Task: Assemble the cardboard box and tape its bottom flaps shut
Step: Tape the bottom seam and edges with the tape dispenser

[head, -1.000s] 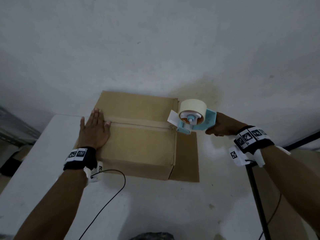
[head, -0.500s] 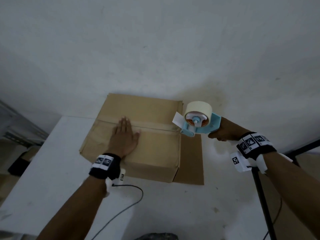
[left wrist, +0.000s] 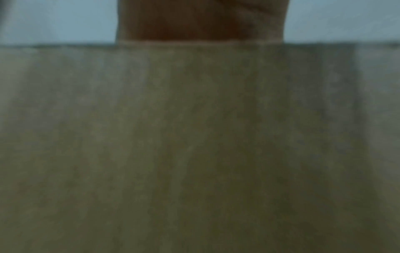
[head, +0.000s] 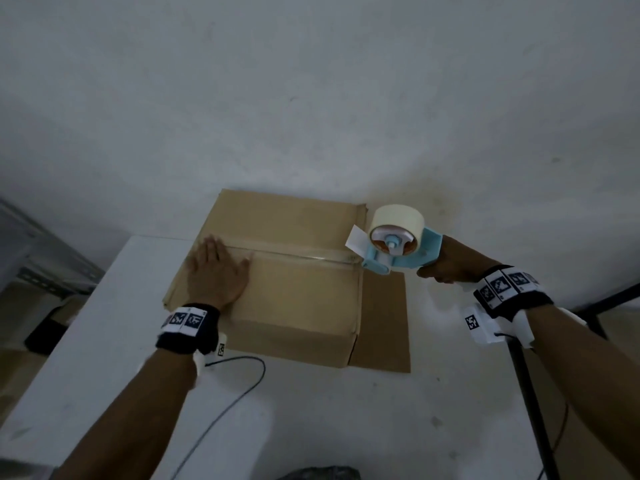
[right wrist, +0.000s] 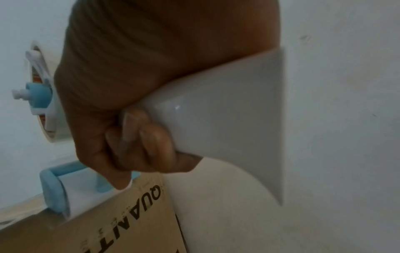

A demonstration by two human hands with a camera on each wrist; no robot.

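Observation:
A brown cardboard box (head: 298, 306) lies on the white table (head: 104, 341) with its closed flaps facing up. A strip of clear tape (head: 301, 257) runs along the middle seam. My left hand (head: 216, 271) rests flat on the left part of the box top, fingers straight over the seam; in the left wrist view only its heel (left wrist: 194, 20) shows above the box side (left wrist: 194, 137). My right hand (head: 446, 268) grips the white handle (right wrist: 216, 111) of a blue tape dispenser (head: 398, 251), whose front roller (right wrist: 54, 188) touches the box's right edge (right wrist: 108, 231).
One loose flap (head: 384, 323) lies flat on the table to the box's right. A black cable (head: 242, 386) trails from my left wrist across the table. A black stand leg (head: 530, 393) runs past the table's right side. The wall is close behind the box.
My left hand slid from the box's left edge rightward along the seam, then back a little. The dispenser stayed at the box's right edge, tilting slightly.

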